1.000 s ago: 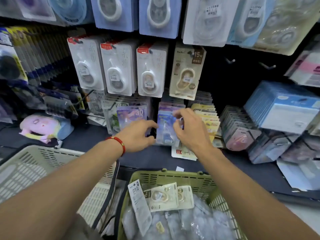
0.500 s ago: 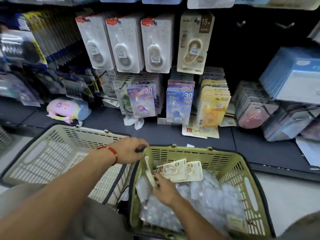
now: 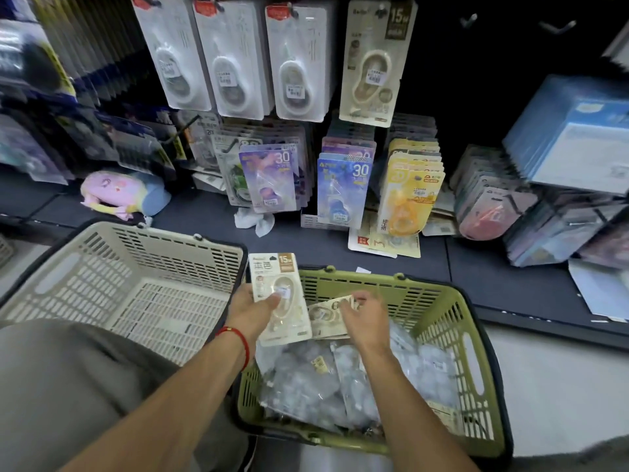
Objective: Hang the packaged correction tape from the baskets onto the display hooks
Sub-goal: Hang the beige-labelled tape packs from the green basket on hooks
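Head view. My left hand [image 3: 253,310] grips one cream correction-tape pack [image 3: 279,298] upright over the near-left rim of the green basket [image 3: 439,301]. My right hand [image 3: 366,316], fingers loosely curled, reaches to a second cream pack [image 3: 326,318] lying inside that basket; I cannot tell whether it has hold. I judge this the pick-up step. Next: lift the packs to the matching hung cream pack [image 3: 374,63] beyond the basket.

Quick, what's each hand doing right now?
Left hand: holds a beige tape pack.
Right hand: open, reaching over another pack in the green basket.
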`<state>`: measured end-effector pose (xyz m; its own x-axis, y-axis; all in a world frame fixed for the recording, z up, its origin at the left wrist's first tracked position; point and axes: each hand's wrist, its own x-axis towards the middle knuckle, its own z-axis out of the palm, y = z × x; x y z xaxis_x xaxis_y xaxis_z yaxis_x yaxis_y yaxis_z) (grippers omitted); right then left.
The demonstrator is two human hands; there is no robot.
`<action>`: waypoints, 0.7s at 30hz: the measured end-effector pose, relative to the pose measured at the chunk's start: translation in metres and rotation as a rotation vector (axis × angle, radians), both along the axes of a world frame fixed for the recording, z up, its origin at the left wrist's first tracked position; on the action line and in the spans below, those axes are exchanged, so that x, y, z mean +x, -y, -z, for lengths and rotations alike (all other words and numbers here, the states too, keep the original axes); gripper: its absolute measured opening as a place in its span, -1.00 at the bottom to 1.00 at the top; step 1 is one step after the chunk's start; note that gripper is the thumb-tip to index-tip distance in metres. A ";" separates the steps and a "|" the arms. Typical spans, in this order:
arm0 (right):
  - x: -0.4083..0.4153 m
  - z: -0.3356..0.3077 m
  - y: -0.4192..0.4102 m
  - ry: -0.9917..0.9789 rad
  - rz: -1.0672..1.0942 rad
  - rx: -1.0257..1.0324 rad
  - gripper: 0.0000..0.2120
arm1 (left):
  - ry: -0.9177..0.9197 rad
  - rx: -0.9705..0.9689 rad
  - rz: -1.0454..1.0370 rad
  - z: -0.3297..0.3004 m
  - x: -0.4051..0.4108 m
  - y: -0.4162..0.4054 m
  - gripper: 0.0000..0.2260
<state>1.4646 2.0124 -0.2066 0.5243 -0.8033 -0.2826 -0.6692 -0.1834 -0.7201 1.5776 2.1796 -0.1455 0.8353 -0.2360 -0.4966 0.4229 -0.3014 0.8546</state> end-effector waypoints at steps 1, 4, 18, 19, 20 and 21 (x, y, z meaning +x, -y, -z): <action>-0.005 0.008 0.008 -0.209 0.020 -0.141 -0.48 | 0.005 -0.007 -0.048 0.000 0.003 -0.003 -0.86; -0.009 0.024 0.017 -0.484 -0.088 -0.084 -0.02 | 0.017 -0.015 -0.166 -0.004 0.010 -0.014 -0.82; -0.011 0.019 0.009 0.191 0.123 0.524 -0.52 | 0.055 -0.052 -0.321 0.004 0.009 -0.028 -0.81; -0.019 0.010 0.017 0.221 0.107 0.533 -0.51 | 0.052 -0.059 -0.330 0.003 0.009 -0.027 -0.83; -0.026 -0.001 0.026 0.249 0.086 0.529 -0.51 | 0.053 -0.069 -0.332 0.001 0.008 -0.024 -0.84; -0.033 -0.014 0.033 0.288 0.071 0.514 -0.52 | 0.055 -0.074 -0.326 -0.001 0.005 -0.022 -0.85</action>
<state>1.4315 1.9796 -0.1929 0.5878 -0.6369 -0.4988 -0.4311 0.2751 -0.8593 1.5828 2.2011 -0.1442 0.8977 0.0140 -0.4403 0.4395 -0.0948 0.8932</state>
